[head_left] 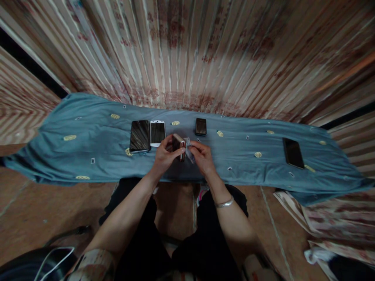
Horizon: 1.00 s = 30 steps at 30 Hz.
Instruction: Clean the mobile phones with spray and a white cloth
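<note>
In the middle of the cloth-covered table, my left hand (163,157) is closed around what looks like a stack of phones (178,142), held on edge. My right hand (204,157) pinches a thin, see-through plastic piece (189,151) right beside the stack; its exact kind is too blurred to tell. To the left of my left hand lie a large black phone (140,135) and a white-framed phone (158,132), side by side. Beyond my right hand sits a small black phone (200,127), seemingly on top of another.
A blue-green cloth (96,148) with yellow pineapple prints covers the narrow table. Another black phone (293,153) lies far right. A striped curtain (187,58) hangs close behind the table. At lower left, a white cable (55,255) rests on a dark rounded object.
</note>
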{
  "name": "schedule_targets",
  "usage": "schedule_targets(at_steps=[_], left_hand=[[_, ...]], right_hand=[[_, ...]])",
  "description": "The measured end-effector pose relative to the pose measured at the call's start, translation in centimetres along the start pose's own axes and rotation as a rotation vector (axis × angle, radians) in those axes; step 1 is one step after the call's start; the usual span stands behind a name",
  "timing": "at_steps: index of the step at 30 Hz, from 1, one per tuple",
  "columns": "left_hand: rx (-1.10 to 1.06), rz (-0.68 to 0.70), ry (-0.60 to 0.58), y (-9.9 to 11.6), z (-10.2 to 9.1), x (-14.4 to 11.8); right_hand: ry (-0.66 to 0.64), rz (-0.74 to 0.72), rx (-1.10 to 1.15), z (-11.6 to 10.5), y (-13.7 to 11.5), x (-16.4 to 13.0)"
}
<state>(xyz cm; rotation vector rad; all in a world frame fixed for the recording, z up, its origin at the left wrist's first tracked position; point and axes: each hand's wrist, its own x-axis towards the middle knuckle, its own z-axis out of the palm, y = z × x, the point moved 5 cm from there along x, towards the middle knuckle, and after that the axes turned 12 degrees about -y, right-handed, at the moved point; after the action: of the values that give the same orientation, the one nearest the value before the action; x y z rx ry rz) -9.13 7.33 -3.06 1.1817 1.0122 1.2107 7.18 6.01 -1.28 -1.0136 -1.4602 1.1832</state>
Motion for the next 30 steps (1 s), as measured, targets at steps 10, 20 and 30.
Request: schedule_targets(at_steps=[10,20,30], left_hand=[[0.157,0.065,-0.174,0.4,1.0,-1.1],[0.221,0.089,-0.253,1.6,1.9,-1.9],[0.041,-0.026,-0.164,1.7,0.9,-1.1]], right_hand=[[0.047,-0.044,-0.030,-0.5,-0.1,0.2],[-0.100,-0.079,-0.141,-0.9,-0.4,0.9],[-0.113,-0.058,0.081,-1.1,-1.4,0.3]])
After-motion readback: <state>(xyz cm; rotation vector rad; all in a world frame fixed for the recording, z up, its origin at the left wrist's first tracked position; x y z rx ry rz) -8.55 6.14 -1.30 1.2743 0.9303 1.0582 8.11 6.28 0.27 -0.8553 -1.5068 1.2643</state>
